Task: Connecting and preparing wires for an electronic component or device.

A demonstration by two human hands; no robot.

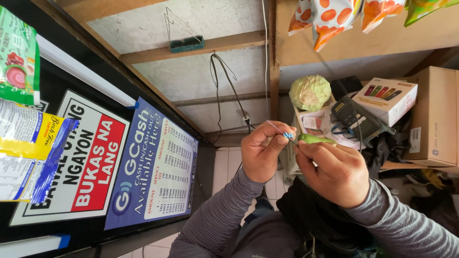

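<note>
At nine o'clock hang snack packets (19,57), with a yellow and blue one (36,143) below them, and beside those two printed signs, one white and red (79,162), one blue (153,167), lean against a dark board. Toward twelve o'clock a small teal tray (186,44) sits on a wooden beam and black cables (224,76) dangle down the wall. At the centre the left hand (262,153) is closed, thumb and forefinger pinching a thin wire (275,128) with a small blue piece (288,135) at its tip. Just beside it, touching at the fingertips, the right hand (337,169) is curled shut around a green object (315,139) whose end pokes out toward eleven o'clock. At one o'clock a cabbage (311,92) rests by a grey device (356,117), a white box (389,98) and a brown carton (435,114); orange-spotted bags (330,19) hang above.
</note>
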